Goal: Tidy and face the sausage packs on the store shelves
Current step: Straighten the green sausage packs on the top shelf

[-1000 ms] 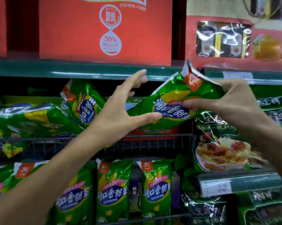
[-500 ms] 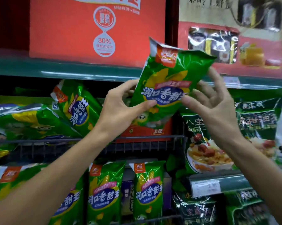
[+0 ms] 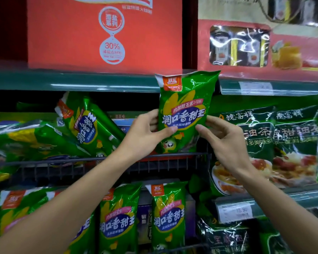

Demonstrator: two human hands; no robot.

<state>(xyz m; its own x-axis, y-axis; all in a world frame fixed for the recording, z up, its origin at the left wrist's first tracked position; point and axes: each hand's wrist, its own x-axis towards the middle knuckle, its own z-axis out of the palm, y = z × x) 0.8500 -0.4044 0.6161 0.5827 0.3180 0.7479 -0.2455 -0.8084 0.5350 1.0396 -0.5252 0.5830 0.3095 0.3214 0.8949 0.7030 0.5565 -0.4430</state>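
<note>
Held upright at ctr: 1 green sausage pack (image 3: 183, 114), front out, base just behind wire basket rail (image 3: 99, 159). L hand (image 3: 145, 136) pinches its 9 o'clock edge, R hand (image 3: 226, 142) its 3 o'clock edge. 2 tilted packs (image 3: 86, 125) at 9 o'clock; dark gap between. 2 upright packs (image 3: 168, 217) at 6 o'clock. Price tag (image 3: 236, 210) reads 15.90; red box (image 3: 107, 32) at 12 o'clock: "30%".

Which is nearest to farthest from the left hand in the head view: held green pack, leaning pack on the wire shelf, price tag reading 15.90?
1. Held green pack: gripped by the left hand itself, centre.
2. Leaning pack: to the left on the wire shelf, tilted.
3. Price tag: lower right, on a shelf edge.
</note>
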